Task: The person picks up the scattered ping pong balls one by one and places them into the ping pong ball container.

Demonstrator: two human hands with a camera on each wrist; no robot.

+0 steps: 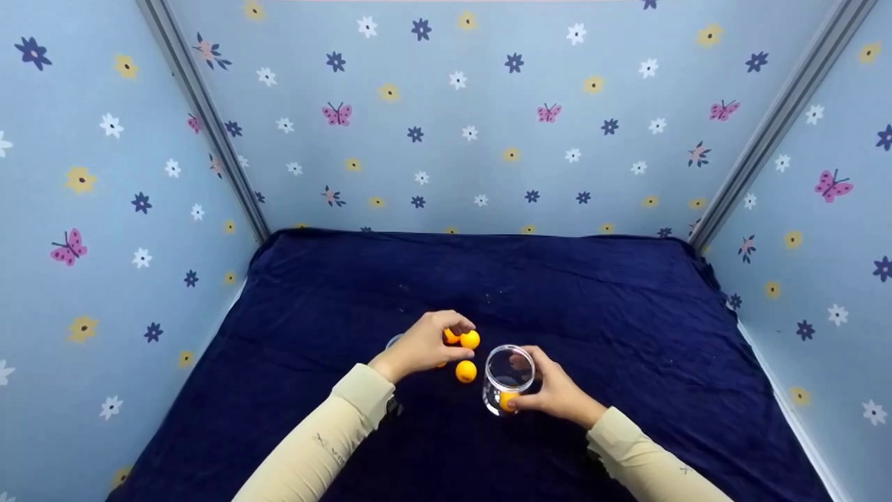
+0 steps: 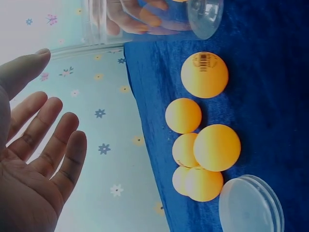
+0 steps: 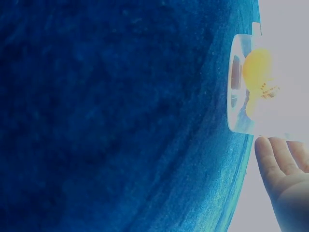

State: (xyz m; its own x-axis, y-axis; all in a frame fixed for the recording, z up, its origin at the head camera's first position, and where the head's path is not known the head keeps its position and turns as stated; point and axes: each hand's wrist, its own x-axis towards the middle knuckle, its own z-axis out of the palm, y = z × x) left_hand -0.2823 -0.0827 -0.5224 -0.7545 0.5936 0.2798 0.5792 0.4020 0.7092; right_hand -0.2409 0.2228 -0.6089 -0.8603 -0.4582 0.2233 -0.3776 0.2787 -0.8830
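My right hand [image 1: 557, 390] grips a clear plastic jar [image 1: 490, 390], its open mouth facing up. Inside lies an orange ping-pong ball [image 3: 258, 70], with what looks like another below it in the right wrist view. Over the loose orange ping-pong balls [image 1: 466, 371] hovers my left hand [image 1: 425, 341], fingers and thumb apart. Nothing is between them in the left wrist view, where the left hand [image 2: 41, 159] appears beside several balls [image 2: 217, 147]. One ball there carries a dark printed mark [image 2: 204, 62]. A clear round lid [image 2: 251, 205] lies near the balls, mostly hidden by the left hand in the head view.
A wrinkled dark blue cloth [image 1: 627, 328] covers the table. Light blue flowered panels [image 1: 446, 146] stand at the back and both sides, with grey metal posts [image 1: 209, 125] at the corners.
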